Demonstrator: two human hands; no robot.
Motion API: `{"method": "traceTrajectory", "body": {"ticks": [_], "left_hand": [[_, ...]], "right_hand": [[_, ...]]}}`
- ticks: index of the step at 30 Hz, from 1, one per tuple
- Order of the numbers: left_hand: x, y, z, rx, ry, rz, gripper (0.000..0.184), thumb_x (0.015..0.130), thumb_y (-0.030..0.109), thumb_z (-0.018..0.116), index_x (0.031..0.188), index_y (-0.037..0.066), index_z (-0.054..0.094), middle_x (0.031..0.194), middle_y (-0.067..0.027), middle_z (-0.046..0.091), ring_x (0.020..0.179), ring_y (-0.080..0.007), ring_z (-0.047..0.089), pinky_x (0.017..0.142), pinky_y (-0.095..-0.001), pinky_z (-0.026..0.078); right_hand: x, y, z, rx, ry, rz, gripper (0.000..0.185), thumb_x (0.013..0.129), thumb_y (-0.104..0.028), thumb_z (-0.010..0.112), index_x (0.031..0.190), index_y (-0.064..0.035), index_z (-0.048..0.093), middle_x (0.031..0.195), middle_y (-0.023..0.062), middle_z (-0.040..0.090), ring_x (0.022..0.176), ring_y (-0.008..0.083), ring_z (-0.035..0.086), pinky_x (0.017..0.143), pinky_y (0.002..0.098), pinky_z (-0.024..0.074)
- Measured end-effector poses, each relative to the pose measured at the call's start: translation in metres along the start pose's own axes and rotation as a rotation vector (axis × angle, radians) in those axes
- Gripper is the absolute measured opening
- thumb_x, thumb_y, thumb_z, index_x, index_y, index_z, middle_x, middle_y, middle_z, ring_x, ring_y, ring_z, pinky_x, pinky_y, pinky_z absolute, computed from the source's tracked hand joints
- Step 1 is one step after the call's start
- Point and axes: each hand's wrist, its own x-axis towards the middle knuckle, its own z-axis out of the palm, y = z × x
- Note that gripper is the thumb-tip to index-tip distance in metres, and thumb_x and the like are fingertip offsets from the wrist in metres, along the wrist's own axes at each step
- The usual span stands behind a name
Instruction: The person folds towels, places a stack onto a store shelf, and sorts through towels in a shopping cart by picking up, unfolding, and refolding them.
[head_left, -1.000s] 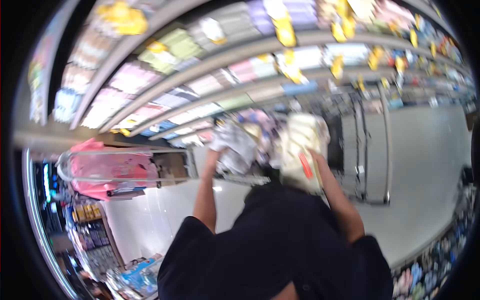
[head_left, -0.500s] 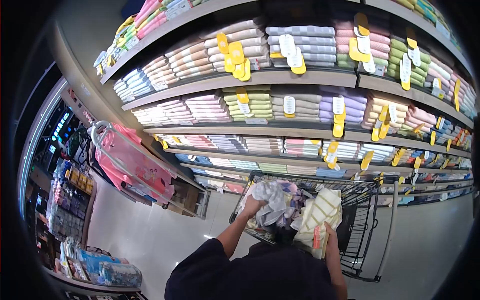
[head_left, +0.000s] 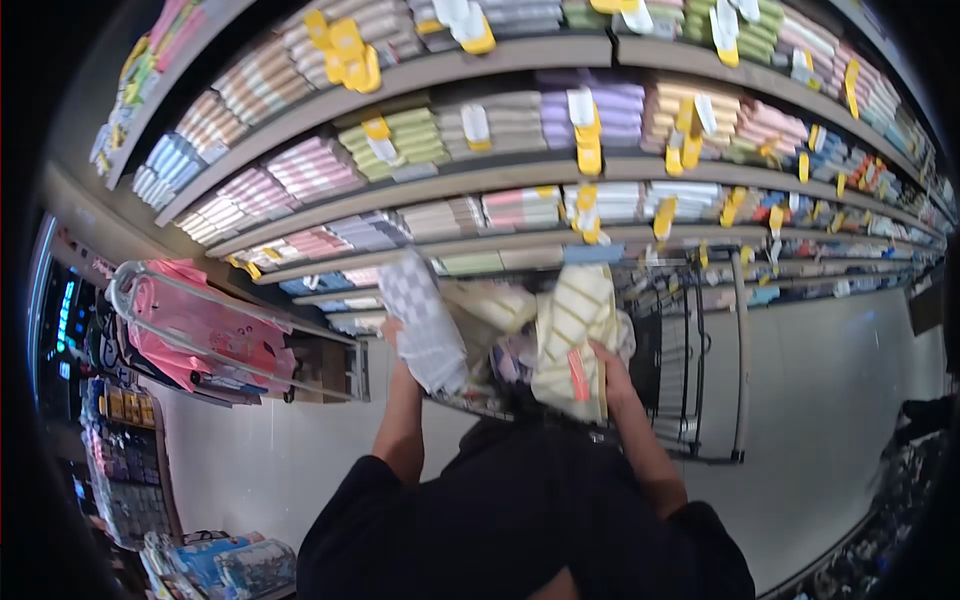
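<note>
My left hand is closed on the edge of a grey-and-white checkered towel, which hangs upright over the left side of the cart. My right hand grips a cream towel with yellow-green stripes by its right edge; an orange-red label shows on its lower part. Behind and between the two lies more cream striped cloth; whether it belongs to the same towel I cannot tell. Lower down, purple-and-white patterned cloth lies in the black wire shopping cart, partly hidden by the towels.
Shelves of folded towels with yellow and white tags rise in front of me. On the left stands a rack with pink shirts. Packaged goods sit at lower left. The cart's handle is on the right.
My left hand has raised the checkered towel, which was bunched and now hangs flatter and more spread out. Cream striped cloth now shows between my hands. The view has shifted right and down.
</note>
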Motion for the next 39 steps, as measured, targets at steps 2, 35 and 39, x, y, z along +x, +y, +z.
{"method": "traceTrajectory", "body": {"ticks": [2, 35, 39], "left_hand": [[0.006, 0.007, 0.007, 0.053, 0.095, -0.059, 0.067, 0.067, 0.012, 0.058, 0.131, -0.006, 0.050, 0.116, -0.0178, 0.064, 0.102, -0.0336, 0.065, 0.094, -0.0419, 0.053], [0.037, -0.026, -0.042, 0.067, 0.123, 0.169, 0.055, 0.077, 0.015, 0.060, 0.128, -0.003, 0.052, 0.120, -0.0150, 0.064, 0.109, -0.0335, 0.063, 0.098, -0.0446, 0.048], [0.018, -0.026, -0.065, 0.038, 0.162, 0.214, 0.055, 0.077, 0.015, 0.059, 0.128, -0.003, 0.051, 0.120, -0.0145, 0.064, 0.109, -0.0332, 0.063, 0.098, -0.0453, 0.049]], "right_hand": [[-0.007, -0.003, 0.009, 0.041, 0.000, 0.028, 0.039, 0.093, -0.021, 0.065, 0.127, -0.0028, 0.055, 0.112, 0.0130, 0.066, 0.096, 0.0265, 0.068, 0.087, 0.0425, 0.0571], [0.028, -0.018, -0.066, -0.055, 0.499, -0.353, 0.041, 0.090, -0.012, 0.067, 0.123, 0.0093, 0.056, 0.110, 0.0179, 0.067, 0.090, 0.0296, 0.070, 0.074, 0.0438, 0.0591], [0.039, -0.008, -0.097, 0.123, 0.430, -0.258, 0.039, 0.091, -0.006, 0.062, 0.126, 0.0082, 0.053, 0.111, 0.0209, 0.066, 0.093, 0.0348, 0.069, 0.078, 0.0490, 0.0588]]}}
